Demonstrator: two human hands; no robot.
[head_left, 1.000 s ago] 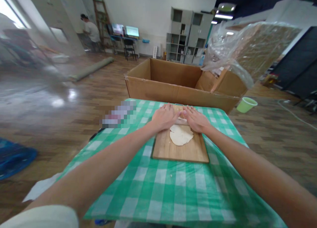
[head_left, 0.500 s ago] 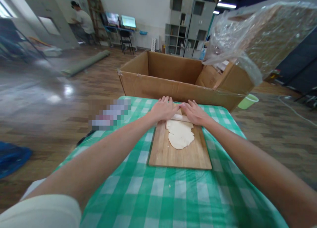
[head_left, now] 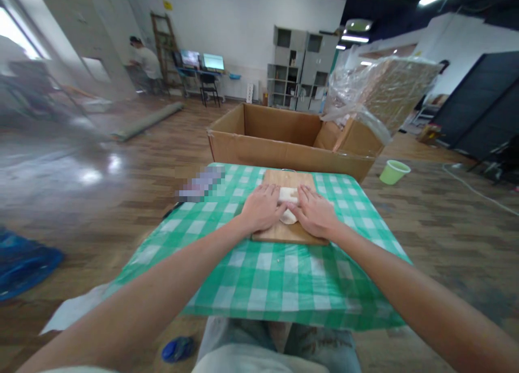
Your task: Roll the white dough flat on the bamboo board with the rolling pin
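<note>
My left hand (head_left: 263,206) lies palm down over the left part of a rolling pin, fingers stretched forward. On the right part rests my right hand (head_left: 314,212), also flat with extended fingers. The thumbs nearly meet in the middle. Most of the rolling pin is hidden under the palms. A sheet of pale dough (head_left: 289,218) lies beneath, showing between and below the thumbs; the hands cover its sides. Under it is a wooden cutting board (head_left: 290,233) with a metal handle at its far edge.
A green checked cloth (head_left: 263,275) covers the table. A blurred-out object (head_left: 203,182) lies at its far left corner. Beyond stands a large open cardboard box (head_left: 284,146) with plastic-wrapped packing (head_left: 365,92). A green bucket (head_left: 393,173) is on the floor. A person (head_left: 146,62) is at the back left.
Both hands have drawn back toward me with the rolling pin, from the board's far end to over the dough. My view has pulled back, showing my legs and more floor.
</note>
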